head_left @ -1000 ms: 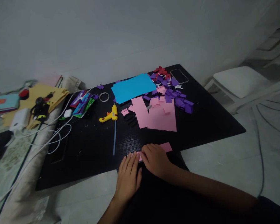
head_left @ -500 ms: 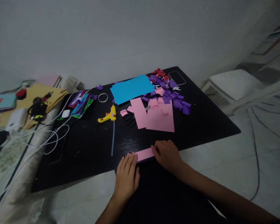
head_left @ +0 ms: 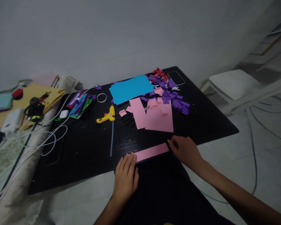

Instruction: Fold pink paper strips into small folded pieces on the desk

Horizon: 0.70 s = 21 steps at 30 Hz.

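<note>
A narrow pink paper strip [head_left: 152,151] lies along the near edge of the black table [head_left: 89,150]. My left hand [head_left: 125,176] rests flat with fingers stretched out, its fingertips on the strip's left end. My right hand [head_left: 184,150] sits at the strip's right end, fingers curled down onto the table, touching the paper's corner. Larger pink sheets [head_left: 158,117] lie just beyond the strip.
A yellow glue gun [head_left: 106,116] with a glue stick, a blue sheet [head_left: 131,88], a tape ring [head_left: 101,97], purple and red paper scraps [head_left: 170,97] and a phone [head_left: 176,77] cover the table's far half. White cables [head_left: 51,137] loop at left. A white chair [head_left: 234,82] stands right.
My right hand has slid rightward along the pink strip from beside my left hand to the strip's right end, uncovering the strip. My left hand has stayed at the left end.
</note>
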{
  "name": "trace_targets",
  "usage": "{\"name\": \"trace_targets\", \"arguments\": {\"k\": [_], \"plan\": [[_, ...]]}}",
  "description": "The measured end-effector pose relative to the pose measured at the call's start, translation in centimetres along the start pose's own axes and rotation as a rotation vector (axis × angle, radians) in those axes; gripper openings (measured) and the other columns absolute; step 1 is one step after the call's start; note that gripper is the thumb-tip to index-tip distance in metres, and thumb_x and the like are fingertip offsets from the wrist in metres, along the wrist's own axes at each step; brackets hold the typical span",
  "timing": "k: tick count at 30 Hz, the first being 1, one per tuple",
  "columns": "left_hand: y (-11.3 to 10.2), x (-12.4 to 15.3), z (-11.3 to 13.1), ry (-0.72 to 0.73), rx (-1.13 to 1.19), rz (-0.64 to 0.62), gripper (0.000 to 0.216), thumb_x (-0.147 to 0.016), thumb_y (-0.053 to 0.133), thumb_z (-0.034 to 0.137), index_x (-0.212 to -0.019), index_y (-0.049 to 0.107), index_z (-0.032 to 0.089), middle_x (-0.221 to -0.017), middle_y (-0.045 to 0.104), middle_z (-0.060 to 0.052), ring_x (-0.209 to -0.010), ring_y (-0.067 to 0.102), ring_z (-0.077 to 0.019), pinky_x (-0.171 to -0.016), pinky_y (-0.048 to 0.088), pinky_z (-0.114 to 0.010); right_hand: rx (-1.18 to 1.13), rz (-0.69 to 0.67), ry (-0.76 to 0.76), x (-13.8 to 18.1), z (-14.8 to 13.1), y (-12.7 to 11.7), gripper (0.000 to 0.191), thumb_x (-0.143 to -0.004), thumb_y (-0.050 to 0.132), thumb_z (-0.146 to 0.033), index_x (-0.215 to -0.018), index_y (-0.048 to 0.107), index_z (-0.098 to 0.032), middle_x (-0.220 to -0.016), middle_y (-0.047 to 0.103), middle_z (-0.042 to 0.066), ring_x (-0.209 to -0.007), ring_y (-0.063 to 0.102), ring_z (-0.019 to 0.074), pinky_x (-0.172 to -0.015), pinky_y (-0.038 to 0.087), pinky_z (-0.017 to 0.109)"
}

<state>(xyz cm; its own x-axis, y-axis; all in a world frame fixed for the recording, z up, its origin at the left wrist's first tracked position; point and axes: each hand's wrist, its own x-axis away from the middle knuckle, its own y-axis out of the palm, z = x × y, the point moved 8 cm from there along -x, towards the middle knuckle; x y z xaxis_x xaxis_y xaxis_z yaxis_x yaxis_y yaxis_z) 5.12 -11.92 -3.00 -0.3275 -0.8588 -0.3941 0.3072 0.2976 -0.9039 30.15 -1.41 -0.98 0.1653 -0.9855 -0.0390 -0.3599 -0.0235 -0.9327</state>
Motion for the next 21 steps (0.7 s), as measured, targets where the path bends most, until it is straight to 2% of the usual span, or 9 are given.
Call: {"name": "trace_targets", "arguments": {"k": [4,7,10,13,16,21], "plan": [[-0.2,-0.2,0.0,-0.018,0.014,0.011,0.053,-0.097,0.054,0.014,-0.149,0.051,0.017,-0.139,0.069,-0.013,-0.133,0.061,-0.0316,-0.113,0.044,-0.050,-0.092,0.053,0.004,-0.1,-0.4,-0.6,0.036,-0.101,0.054,-0.031,-0.067,0.051,-0.021,-0.061,0.061,-0.001,-0.053,0.055,0.0160,-0.066,0.039,0.034],[-0.4,-0.4,0.1,-0.028,0.031,0.004,0.052,-0.096,0.055,0.016,-0.148,0.052,0.016,-0.139,0.069,-0.014,-0.133,0.061,-0.0325,-0.113,0.044,-0.051,-0.182,0.121,-0.104,0.2,-2.8,-0.6,0.030,-0.101,0.057,-0.031,-0.073,0.056,-0.021,-0.068,0.063,0.000,-0.061,0.059,0.0172,-0.068,0.042,0.033],[-0.5,-0.5,0.2,-0.018,0.032,-0.008,0.050,-0.095,0.056,0.016,-0.145,0.054,0.014,-0.138,0.069,-0.015,-0.132,0.061,-0.0328,-0.114,0.043,-0.051,-0.280,0.054,-0.282,0.7,-6.5,0.8,0.015,-0.099,0.062,-0.023,-0.084,0.064,-0.020,-0.077,0.068,0.001,-0.072,0.063,0.0182,-0.073,0.045,0.032],[-0.6,-0.5,0.2,-0.008,0.021,-0.004,0.049,-0.095,0.056,0.016,-0.144,0.055,0.015,-0.137,0.070,-0.014,-0.131,0.062,-0.0319,-0.113,0.045,-0.050,-0.235,-0.004,-0.359,1.0,-8.8,2.4,0.013,-0.097,0.066,-0.019,-0.084,0.064,-0.020,-0.081,0.069,0.002,-0.075,0.063,0.0192,-0.076,0.044,0.034],[-0.5,-0.4,0.1,-0.008,0.008,0.007,0.051,-0.096,0.055,0.015,-0.146,0.053,0.016,-0.138,0.070,-0.012,-0.132,0.062,-0.0313,-0.113,0.045,-0.049,-0.131,0.026,-0.338,0.9,-9.2,2.9,0.017,-0.097,0.065,-0.016,-0.080,0.063,-0.019,-0.078,0.068,0.003,-0.073,0.062,0.0205,-0.073,0.040,0.035],[-0.2,-0.3,0.1,-0.017,0.001,0.027,0.050,-0.096,0.055,0.016,-0.146,0.054,0.016,-0.137,0.070,-0.013,-0.131,0.062,-0.0317,-0.113,0.045,-0.049,-0.100,0.076,-0.252,0.3,-7.8,2.4,0.022,-0.097,0.064,-0.017,-0.075,0.060,-0.020,-0.071,0.068,0.001,-0.064,0.060,0.0182,-0.069,0.036,0.034]]}}
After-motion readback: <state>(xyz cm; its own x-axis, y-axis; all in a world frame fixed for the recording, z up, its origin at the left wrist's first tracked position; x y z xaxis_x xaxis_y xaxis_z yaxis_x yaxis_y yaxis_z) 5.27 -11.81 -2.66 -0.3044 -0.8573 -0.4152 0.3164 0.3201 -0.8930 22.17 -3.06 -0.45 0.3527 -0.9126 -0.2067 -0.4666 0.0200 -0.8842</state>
